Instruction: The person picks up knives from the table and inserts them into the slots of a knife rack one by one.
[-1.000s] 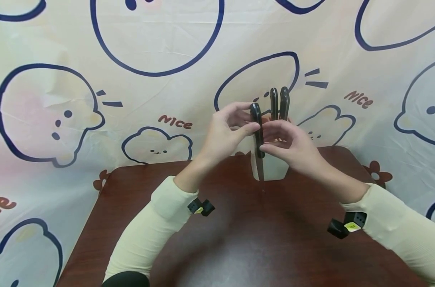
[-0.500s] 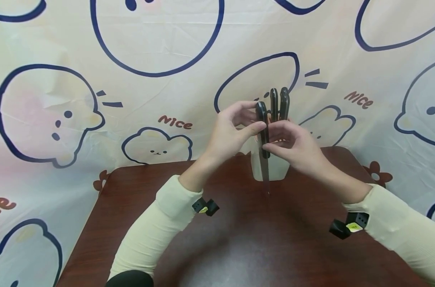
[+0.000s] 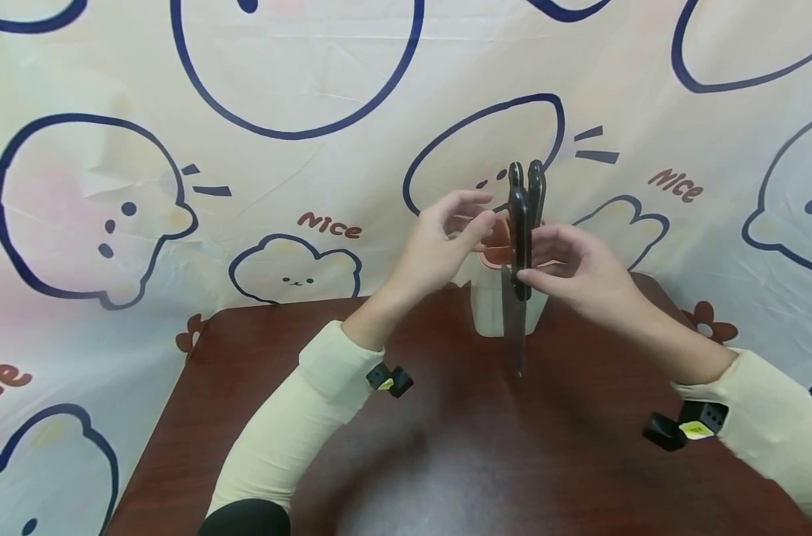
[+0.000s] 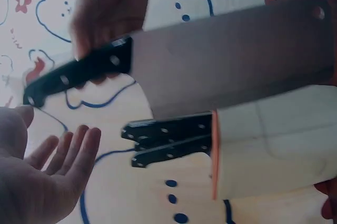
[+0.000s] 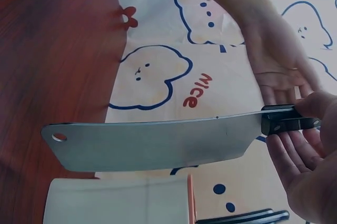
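Observation:
A cleaver [image 3: 515, 327] with a black riveted handle hangs blade down in front of the knife holder; its broad blade [image 4: 237, 61] with a corner hole shows in the left wrist view. My right hand [image 3: 573, 268] pinches the handle between thumb and fingers, also seen in the right wrist view [image 5: 308, 166]. Beside the handle's top end, my left hand [image 3: 439, 238] has loosely bent, spread fingers and holds nothing. The whitish knife holder [image 3: 486, 309] has an orange-pink rim and stands upright behind the cleaver. Several black knife handles [image 4: 174, 142] stick out of it.
A dark reddish-brown wooden table [image 3: 406, 447] lies under the arms, with the holder near its far edge. Behind it hangs a pale cloth [image 3: 298, 179] printed with blue cartoon outlines. Wrist cameras [image 3: 694, 424] sit on both sleeves.
The cleaver has shifted right in the right hand, and its blade has turned to show broader. My left hand has let go of the handle, which now stands apart from its fingers.

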`<move>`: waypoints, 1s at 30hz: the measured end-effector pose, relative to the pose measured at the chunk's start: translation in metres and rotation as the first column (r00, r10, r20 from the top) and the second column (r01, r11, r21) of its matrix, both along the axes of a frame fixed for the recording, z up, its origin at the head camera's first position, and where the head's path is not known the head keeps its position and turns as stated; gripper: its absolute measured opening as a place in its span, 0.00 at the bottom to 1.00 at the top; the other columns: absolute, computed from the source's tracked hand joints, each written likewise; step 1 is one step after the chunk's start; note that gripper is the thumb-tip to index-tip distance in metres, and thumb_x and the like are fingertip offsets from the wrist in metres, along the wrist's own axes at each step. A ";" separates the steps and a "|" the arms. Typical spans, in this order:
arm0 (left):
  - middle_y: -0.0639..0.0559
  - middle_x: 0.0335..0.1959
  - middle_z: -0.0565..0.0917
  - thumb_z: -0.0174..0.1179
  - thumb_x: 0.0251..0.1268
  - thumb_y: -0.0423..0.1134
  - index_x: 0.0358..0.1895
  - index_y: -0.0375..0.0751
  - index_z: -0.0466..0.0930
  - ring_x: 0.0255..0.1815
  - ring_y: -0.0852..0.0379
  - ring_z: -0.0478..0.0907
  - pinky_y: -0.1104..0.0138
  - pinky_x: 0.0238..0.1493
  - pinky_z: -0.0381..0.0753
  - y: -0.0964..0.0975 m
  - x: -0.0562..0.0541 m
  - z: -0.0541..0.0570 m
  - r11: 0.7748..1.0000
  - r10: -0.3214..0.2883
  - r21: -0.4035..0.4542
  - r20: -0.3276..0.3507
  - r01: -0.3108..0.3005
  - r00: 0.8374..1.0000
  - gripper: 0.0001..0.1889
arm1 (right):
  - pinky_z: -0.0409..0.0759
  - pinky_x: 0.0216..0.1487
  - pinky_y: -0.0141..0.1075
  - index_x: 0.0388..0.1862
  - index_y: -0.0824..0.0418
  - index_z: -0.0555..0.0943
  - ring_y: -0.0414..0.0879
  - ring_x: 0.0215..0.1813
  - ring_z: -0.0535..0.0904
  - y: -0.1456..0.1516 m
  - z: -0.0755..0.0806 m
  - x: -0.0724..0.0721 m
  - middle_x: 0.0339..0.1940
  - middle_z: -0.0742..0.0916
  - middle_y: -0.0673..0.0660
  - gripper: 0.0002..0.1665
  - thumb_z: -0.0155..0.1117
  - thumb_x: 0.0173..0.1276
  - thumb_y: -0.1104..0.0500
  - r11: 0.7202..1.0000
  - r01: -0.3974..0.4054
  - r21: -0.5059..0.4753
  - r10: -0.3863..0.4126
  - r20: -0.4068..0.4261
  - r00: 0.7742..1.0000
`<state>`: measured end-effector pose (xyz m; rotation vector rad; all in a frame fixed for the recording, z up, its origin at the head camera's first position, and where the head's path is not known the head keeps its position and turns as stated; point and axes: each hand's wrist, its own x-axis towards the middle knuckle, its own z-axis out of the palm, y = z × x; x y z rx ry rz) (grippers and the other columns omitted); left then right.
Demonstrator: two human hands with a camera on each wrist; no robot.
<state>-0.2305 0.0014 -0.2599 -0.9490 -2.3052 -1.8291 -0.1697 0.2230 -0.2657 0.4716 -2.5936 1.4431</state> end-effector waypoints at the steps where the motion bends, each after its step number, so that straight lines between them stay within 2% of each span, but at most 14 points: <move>1: 0.48 0.57 0.82 0.60 0.76 0.47 0.68 0.44 0.75 0.53 0.55 0.83 0.63 0.53 0.84 0.001 -0.002 -0.002 1.000 0.010 0.000 0.019 -0.010 1.000 0.23 | 0.81 0.53 0.28 0.63 0.60 0.77 0.44 0.53 0.83 0.002 0.000 0.001 0.53 0.85 0.55 0.24 0.71 0.70 0.59 1.000 0.015 0.004 -0.015 0.004 1.000; 6: 0.44 0.55 0.81 0.61 0.76 0.43 0.67 0.38 0.74 0.52 0.51 0.84 0.66 0.48 0.86 0.006 -0.019 -0.020 0.997 0.073 -0.002 0.096 -0.073 0.993 0.22 | 0.80 0.52 0.25 0.62 0.60 0.77 0.42 0.51 0.84 0.012 0.004 0.008 0.52 0.86 0.55 0.23 0.70 0.70 0.60 0.999 0.051 0.004 -0.051 -0.014 0.999; 9: 0.43 0.57 0.80 0.60 0.76 0.42 0.68 0.37 0.73 0.54 0.49 0.83 0.65 0.48 0.86 0.010 -0.029 -0.032 0.993 0.113 -0.047 0.135 -0.108 0.984 0.23 | 0.80 0.52 0.24 0.61 0.61 0.78 0.41 0.50 0.84 0.019 0.007 0.012 0.50 0.87 0.53 0.22 0.71 0.70 0.60 0.998 0.068 0.000 -0.068 -0.024 0.997; 12: 0.42 0.63 0.78 0.59 0.76 0.46 0.71 0.38 0.70 0.59 0.49 0.81 0.62 0.52 0.85 0.014 -0.037 -0.042 0.983 0.157 -0.126 0.167 -0.137 0.973 0.26 | 0.79 0.50 0.23 0.61 0.60 0.78 0.39 0.49 0.84 0.028 0.009 0.015 0.48 0.87 0.49 0.23 0.71 0.69 0.61 0.996 0.090 0.001 -0.090 -0.027 0.996; 16: 0.42 0.70 0.73 0.58 0.77 0.49 0.75 0.39 0.66 0.67 0.48 0.76 0.57 0.59 0.82 0.021 -0.047 -0.054 0.971 0.192 -0.187 0.235 -0.149 0.953 0.30 | 0.79 0.48 0.22 0.59 0.60 0.79 0.38 0.47 0.85 0.040 0.013 0.016 0.45 0.88 0.45 0.21 0.71 0.68 0.64 0.993 0.119 -0.020 -0.120 -0.055 0.991; 21: 0.42 0.74 0.69 0.58 0.77 0.48 0.78 0.41 0.62 0.70 0.45 0.73 0.53 0.62 0.80 0.029 -0.056 -0.072 0.978 0.170 -0.176 0.338 -0.116 0.926 0.32 | 0.79 0.45 0.21 0.59 0.54 0.80 0.37 0.47 0.85 0.053 0.022 0.018 0.46 0.88 0.43 0.23 0.71 0.67 0.66 0.984 0.170 -0.057 -0.175 -0.083 0.981; 24: 0.41 0.74 0.69 0.58 0.77 0.46 0.78 0.41 0.63 0.70 0.44 0.74 0.51 0.62 0.79 0.034 -0.059 -0.082 0.985 0.138 -0.150 0.364 -0.088 0.921 0.31 | 0.78 0.45 0.20 0.61 0.52 0.80 0.36 0.48 0.84 0.060 0.028 0.018 0.46 0.87 0.43 0.24 0.71 0.67 0.66 0.979 0.193 -0.061 -0.198 -0.094 0.976; 30: 0.42 0.73 0.71 0.57 0.78 0.43 0.77 0.39 0.65 0.68 0.45 0.76 0.51 0.63 0.79 0.043 -0.060 -0.095 0.991 0.124 -0.093 0.385 -0.095 0.915 0.29 | 0.75 0.46 0.18 0.63 0.51 0.79 0.35 0.47 0.83 0.071 0.038 0.015 0.45 0.87 0.41 0.25 0.71 0.68 0.64 0.964 0.258 -0.069 -0.264 -0.110 0.958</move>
